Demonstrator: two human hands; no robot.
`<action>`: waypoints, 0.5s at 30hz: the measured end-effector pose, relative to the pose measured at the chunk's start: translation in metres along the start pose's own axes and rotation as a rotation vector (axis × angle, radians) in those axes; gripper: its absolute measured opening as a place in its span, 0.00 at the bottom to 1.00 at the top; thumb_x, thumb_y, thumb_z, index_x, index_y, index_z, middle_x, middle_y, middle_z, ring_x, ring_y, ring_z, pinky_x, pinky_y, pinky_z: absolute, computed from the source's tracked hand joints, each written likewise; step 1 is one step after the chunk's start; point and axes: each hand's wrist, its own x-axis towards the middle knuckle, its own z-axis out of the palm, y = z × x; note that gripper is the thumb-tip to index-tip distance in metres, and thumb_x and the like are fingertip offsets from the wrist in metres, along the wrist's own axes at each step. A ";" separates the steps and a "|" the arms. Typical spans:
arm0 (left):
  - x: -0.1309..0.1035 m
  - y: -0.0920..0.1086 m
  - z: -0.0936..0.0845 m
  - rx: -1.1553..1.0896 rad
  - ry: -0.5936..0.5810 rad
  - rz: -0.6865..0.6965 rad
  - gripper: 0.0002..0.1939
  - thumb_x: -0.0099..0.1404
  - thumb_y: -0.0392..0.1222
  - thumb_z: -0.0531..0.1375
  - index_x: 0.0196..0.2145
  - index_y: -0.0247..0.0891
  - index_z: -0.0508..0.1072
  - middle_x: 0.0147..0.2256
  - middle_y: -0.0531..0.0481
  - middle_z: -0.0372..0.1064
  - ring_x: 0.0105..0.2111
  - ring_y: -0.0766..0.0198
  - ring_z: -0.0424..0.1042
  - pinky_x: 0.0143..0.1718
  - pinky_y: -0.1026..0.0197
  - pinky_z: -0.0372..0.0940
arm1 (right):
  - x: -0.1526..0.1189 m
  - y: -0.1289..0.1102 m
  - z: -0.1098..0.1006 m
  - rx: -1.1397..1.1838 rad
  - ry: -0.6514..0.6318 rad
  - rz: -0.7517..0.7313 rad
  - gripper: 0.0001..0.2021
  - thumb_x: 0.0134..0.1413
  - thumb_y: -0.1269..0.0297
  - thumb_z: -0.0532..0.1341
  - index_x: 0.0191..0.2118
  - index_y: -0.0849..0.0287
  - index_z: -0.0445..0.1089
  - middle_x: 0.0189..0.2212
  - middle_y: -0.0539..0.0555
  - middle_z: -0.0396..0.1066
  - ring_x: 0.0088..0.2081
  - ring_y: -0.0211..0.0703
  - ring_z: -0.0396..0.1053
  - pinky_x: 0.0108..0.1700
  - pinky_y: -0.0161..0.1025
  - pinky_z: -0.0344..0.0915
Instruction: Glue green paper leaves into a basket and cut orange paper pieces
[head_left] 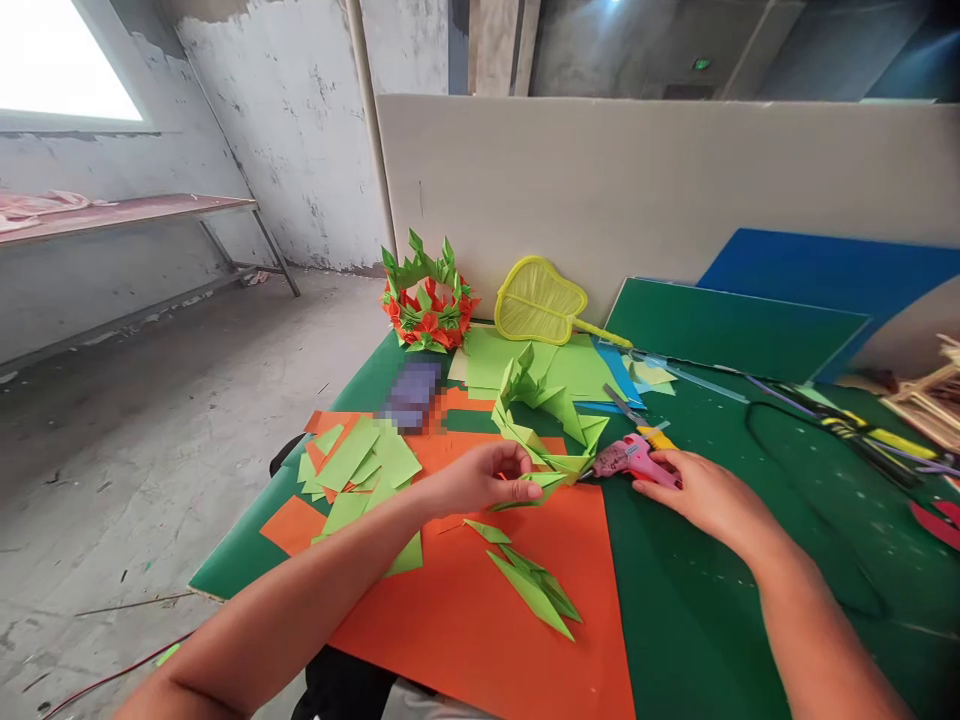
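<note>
My left hand (495, 478) pinches a small folded green paper piece (549, 488) between thumb and fingers, over an orange paper sheet (480, 630). Just beyond it stands a ring of folded green paper (581, 428) with pointed tips. My right hand (694, 490) is wrapped around the handle of a pink hot glue gun (628, 456); the gun's nozzle points left, close to the ring's lower edge. Loose folded green pieces (536, 585) lie on the orange sheet nearer to me. A yellow-handled cutter (652, 436) lies right behind the glue gun.
Green and orange paper scraps (360, 465) spread at the left. Behind are a red-and-green paper crown (427, 310), a yellow fan-shaped frame (540, 300) and green sheets (487, 365). A black cable (772, 440) and several tools (870, 435) lie on the green table (697, 620) at right.
</note>
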 end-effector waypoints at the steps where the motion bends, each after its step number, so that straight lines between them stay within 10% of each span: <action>1: 0.001 -0.001 -0.001 -0.028 0.023 0.004 0.22 0.54 0.56 0.66 0.31 0.37 0.62 0.24 0.58 0.57 0.24 0.73 0.55 0.25 0.67 0.51 | 0.000 -0.001 0.002 -0.019 -0.005 0.005 0.26 0.46 0.44 0.59 0.45 0.58 0.73 0.43 0.60 0.74 0.37 0.55 0.73 0.25 0.40 0.63; 15: -0.003 0.008 0.001 -0.107 0.065 0.020 0.24 0.59 0.58 0.61 0.46 0.43 0.60 0.33 0.55 0.58 0.29 0.69 0.65 0.32 0.63 0.60 | -0.006 0.014 -0.016 0.480 -0.038 -0.088 0.23 0.49 0.50 0.62 0.48 0.56 0.66 0.37 0.54 0.75 0.34 0.48 0.73 0.31 0.39 0.67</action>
